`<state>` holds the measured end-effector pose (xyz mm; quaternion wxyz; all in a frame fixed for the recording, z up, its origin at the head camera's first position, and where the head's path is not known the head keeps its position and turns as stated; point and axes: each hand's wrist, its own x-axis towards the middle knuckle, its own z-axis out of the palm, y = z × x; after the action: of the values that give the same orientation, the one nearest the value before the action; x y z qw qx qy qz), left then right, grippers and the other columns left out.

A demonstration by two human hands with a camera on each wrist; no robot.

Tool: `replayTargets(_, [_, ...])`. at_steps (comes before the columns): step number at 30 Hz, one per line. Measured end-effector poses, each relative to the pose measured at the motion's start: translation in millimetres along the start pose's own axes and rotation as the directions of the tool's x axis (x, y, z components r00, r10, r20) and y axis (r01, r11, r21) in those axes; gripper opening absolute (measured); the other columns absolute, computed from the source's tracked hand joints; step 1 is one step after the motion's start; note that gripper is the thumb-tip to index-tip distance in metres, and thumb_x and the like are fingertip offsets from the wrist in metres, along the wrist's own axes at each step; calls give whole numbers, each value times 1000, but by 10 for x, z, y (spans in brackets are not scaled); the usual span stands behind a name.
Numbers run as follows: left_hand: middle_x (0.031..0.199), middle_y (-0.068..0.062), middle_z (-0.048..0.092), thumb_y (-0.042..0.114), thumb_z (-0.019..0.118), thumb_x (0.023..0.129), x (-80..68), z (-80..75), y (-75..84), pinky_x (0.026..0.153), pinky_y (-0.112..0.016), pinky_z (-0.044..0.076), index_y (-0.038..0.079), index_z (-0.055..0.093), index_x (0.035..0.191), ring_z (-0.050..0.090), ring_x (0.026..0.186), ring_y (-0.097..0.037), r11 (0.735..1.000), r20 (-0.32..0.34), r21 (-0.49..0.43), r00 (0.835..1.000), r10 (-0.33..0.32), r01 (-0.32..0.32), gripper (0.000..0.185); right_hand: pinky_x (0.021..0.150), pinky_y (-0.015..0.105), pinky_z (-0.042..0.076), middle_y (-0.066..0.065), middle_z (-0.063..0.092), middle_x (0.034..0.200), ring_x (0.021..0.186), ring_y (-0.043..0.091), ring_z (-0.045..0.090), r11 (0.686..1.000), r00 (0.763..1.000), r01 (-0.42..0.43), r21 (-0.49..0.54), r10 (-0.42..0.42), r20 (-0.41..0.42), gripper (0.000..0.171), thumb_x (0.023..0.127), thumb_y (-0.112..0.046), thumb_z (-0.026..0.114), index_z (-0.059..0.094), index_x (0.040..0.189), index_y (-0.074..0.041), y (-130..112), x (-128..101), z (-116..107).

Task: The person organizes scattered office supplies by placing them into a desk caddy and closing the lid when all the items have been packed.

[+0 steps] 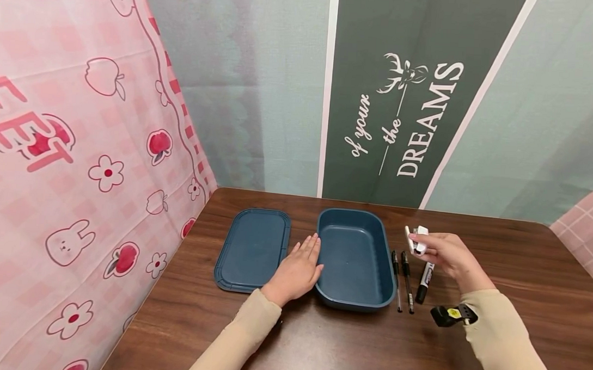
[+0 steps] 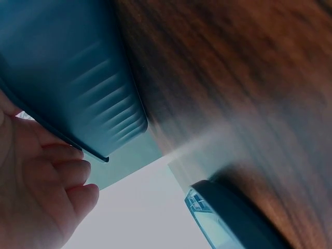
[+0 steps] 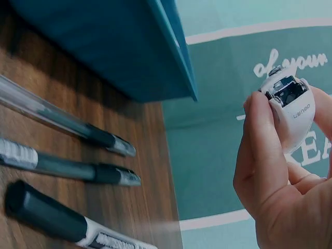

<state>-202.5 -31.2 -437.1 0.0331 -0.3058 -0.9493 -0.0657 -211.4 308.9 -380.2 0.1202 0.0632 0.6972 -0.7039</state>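
A dark blue rectangular box (image 1: 354, 268) stands on the table with its open side up. My left hand (image 1: 295, 271) rests against the box's left side, its fingers straight along the rim; in the left wrist view the fingers (image 2: 67, 171) touch that rim from outside. Right of the box, my right hand (image 1: 448, 255) holds a small white stapler (image 3: 293, 111) above the table, between thumb and fingers. Under and beside this hand lie a black-capped marker (image 1: 424, 283) and two black pens (image 1: 396, 281), (image 1: 408, 282).
A flat dark blue lid (image 1: 255, 250) lies left of the box on the brown wooden table (image 1: 174, 322). Behind the table hangs a green and grey cloth (image 1: 270, 97) with lettering. Pink patterned cloth (image 1: 80, 199) hangs at the left.
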Motion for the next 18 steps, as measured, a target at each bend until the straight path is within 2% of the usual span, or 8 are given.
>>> replayTargets(6, [154, -15, 20, 32, 36, 103, 0, -12, 6, 113, -37, 23, -3, 24, 148, 19, 141, -23, 1000, 2, -8, 1000, -6, 6, 58, 64, 22, 56, 2, 64, 76, 67, 8, 66, 997, 1000, 15, -74, -13, 28, 8, 90, -13, 65, 65, 82, -10, 19, 45, 141])
replayTargets(11, [154, -15, 20, 33, 36, 103, 1, -18, 10, 113, -37, 23, -2, 24, 148, 19, 142, -23, 1000, 12, -8, 1000, -10, 10, 58, 62, 21, 55, -1, 61, 73, 63, 5, 63, 993, 999, 18, -113, -14, 38, 12, 90, -14, 65, 66, 79, -12, 28, 69, 245])
replayTargets(18, [154, -15, 19, 33, 37, 103, 8, -6, 7, 113, -37, 22, -2, 23, 148, 18, 142, -23, 1000, 19, -16, 1000, -16, 16, 59, 62, 22, 56, -2, 62, 68, 58, 4, 61, 993, 998, -8, -119, 16, 64, 13, 90, -14, 65, 67, 78, -9, 34, 82, 367])
